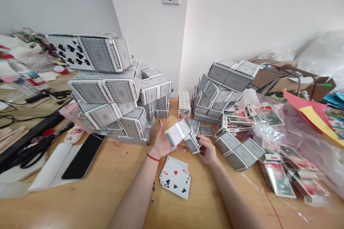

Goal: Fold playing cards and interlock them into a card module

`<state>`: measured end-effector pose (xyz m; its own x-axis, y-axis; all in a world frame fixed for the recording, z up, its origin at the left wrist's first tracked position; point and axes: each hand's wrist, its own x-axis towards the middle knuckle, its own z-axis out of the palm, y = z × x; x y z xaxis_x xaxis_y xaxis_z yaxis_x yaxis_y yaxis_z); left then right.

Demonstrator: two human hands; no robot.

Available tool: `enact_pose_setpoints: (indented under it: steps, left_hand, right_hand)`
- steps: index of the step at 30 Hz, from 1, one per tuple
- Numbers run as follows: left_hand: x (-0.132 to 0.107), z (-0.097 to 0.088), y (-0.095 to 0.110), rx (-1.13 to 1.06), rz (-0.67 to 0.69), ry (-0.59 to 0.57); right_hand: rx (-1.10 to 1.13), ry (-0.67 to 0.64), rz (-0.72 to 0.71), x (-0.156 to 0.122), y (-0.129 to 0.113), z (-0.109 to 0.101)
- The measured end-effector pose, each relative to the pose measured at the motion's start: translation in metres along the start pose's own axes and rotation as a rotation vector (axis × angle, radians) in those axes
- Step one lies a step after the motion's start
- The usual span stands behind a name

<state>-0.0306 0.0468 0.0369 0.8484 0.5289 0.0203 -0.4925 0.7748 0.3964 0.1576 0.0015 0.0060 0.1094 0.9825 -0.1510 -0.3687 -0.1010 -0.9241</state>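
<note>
My left hand [162,142], a red string on its wrist, grips the left side of some folded, grey-backed playing cards [178,133] joined into a small block. At the block's lower right corner, the fingers of my right hand [208,151] pinch a grey-backed flap. Both hands hold it tilted just above the wooden table [115,189]. Below them lies a loose stack of face-up playing cards [175,178], with an ace of hearts and a club card showing. A finished-looking card box [239,150] rests right of my right hand.
Stacked card boxes stand left [107,89] and right [220,89] against the wall. Several card packs [278,179] and clear plastic wrap [298,128] crowd the right side. A black phone [83,156], scissors [40,146] and a bottle [29,75] lie or stand at left.
</note>
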Motion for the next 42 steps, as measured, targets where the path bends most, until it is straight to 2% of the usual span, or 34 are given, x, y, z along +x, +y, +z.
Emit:
enact_pose_setpoints:
  steps: [3,5,7,10,12,14,17,20,23,28,32,37,42]
  left_hand:
    - [-0.003,-0.001,-0.001,0.009,-0.114,0.021]
    - [-0.005,0.002,-0.002,0.014,-0.172,0.046]
    - [-0.006,0.005,-0.003,0.018,-0.194,0.06]
    - [-0.007,0.006,-0.002,0.026,-0.133,0.061]
    - [-0.007,0.005,0.0,0.03,-0.047,0.066]
    - [-0.006,0.003,0.002,0.027,0.061,0.088]
    - [-0.004,0.003,0.003,0.019,0.213,0.147]
    - [0.0,0.003,0.004,0.021,0.293,0.194]
    - [0.001,0.0,0.005,0.023,0.325,0.224]
    - [0.002,-0.004,0.007,0.035,0.34,0.287]
    - [0.004,-0.006,0.006,0.052,0.367,0.332]
    - [0.004,-0.012,0.004,0.039,0.313,0.3]
    - [0.001,-0.015,0.004,0.027,0.332,0.292]
  right_hand:
    - [0.088,-0.034,0.125,0.0,0.0,0.003]
    - [0.107,-0.035,0.145,0.001,-0.001,0.004]
    - [0.097,-0.035,0.103,0.002,-0.001,0.004]
    - [0.045,-0.01,-0.043,0.005,0.001,0.003]
    - [-0.098,0.067,-0.174,0.007,0.003,0.002]
    - [-0.373,0.128,-0.325,0.008,0.006,0.002]
    - [-0.816,0.081,-0.518,0.009,0.011,0.005]
    - [-1.066,0.036,-0.58,0.01,0.017,0.006]
    - [-1.158,0.023,-0.571,0.011,0.021,0.004]
    - [-1.152,0.121,-0.535,0.012,0.021,0.001]
    - [-1.045,0.203,-0.507,0.011,0.018,0.0]
    - [-0.84,0.23,-0.42,0.011,0.015,-0.002]
    - [-0.676,0.274,-0.347,0.009,0.014,-0.002]
